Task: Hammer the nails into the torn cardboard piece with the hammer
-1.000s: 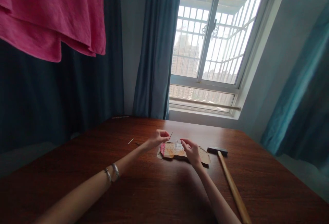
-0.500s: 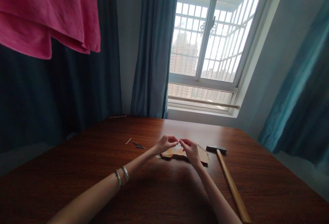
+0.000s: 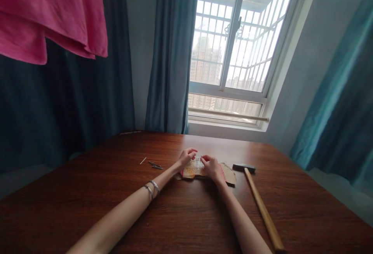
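A tan, hole-dotted piece that looks like layered cardboard, with orange and pink patches, lies on the wooden table. Several thin metal pins stand upright on it between my hands. My right hand is over its right part, thumb and finger pinched on a thin metal pin whose tip shows above them. At the far left edge of the piece is my left hand, fingers bent and slightly apart, with nothing visible in them.
A hammer with a wooden handle lies right of the piece. On the left are a small dark metal tool and a thin pale stick. The table ends at a curtain and window. A pink cloth hangs upper left.
My hands, which met at the fingertips, have come apart. The left has drawn back to the left, and the right is now lower, beside the upright pins that have come into view.
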`<action>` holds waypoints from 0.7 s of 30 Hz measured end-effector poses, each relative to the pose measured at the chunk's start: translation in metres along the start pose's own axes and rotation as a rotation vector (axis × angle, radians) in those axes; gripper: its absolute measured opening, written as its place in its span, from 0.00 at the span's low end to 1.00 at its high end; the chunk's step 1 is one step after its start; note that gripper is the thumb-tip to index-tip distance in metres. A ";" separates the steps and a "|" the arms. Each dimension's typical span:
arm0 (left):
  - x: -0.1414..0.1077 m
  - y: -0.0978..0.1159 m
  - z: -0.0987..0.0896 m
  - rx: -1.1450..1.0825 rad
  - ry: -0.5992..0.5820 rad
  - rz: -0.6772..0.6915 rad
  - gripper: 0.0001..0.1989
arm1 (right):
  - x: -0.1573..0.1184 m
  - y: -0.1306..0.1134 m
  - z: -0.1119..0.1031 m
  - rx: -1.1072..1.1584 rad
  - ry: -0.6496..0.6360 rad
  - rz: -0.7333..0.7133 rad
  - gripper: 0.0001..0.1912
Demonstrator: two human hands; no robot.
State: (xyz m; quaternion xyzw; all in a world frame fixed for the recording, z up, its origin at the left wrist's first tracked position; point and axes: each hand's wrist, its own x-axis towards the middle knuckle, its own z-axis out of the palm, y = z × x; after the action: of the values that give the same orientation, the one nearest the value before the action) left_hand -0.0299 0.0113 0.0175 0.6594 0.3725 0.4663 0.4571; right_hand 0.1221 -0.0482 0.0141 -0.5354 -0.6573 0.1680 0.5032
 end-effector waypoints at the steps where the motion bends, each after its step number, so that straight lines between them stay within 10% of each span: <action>1: 0.000 -0.004 0.002 -0.004 -0.019 -0.008 0.15 | 0.000 0.002 0.002 -0.009 0.006 0.004 0.13; 21: -0.005 -0.020 0.006 0.210 -0.121 0.136 0.14 | -0.008 0.007 0.002 -0.044 -0.006 -0.029 0.12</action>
State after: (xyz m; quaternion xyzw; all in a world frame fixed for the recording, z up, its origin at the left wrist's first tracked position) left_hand -0.0269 0.0109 -0.0039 0.7544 0.3452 0.4141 0.3745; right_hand 0.1235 -0.0524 0.0041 -0.5361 -0.6700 0.1479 0.4918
